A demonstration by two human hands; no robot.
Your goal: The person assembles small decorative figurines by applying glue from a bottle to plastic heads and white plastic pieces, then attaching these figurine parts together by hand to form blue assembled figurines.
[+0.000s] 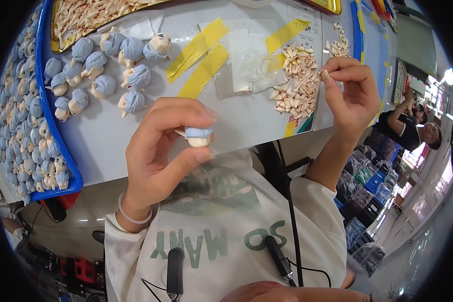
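Observation:
My left hand [156,148] is closed around a small doll head [198,137] with light-blue hair and a cream lower part. A pointed ear sticks out of its side toward my palm. Off to the right, my right hand [356,95] pinches a tiny cream piece [325,75] between thumb and fingertips, above the table. Close by that hand lies a pile of small pointed cream ear pieces [294,83], some with red tips. Several more blue-haired doll heads [103,86] lie loose on the table at the left.
A blue tray [75,176] full of doll heads stands at far left. A gold-rimmed tray [58,50] holds more cream pieces at the back. Yellow tape strips [199,50] and a clear round dish [251,64] sit mid-table. Another person [407,126] is at far right.

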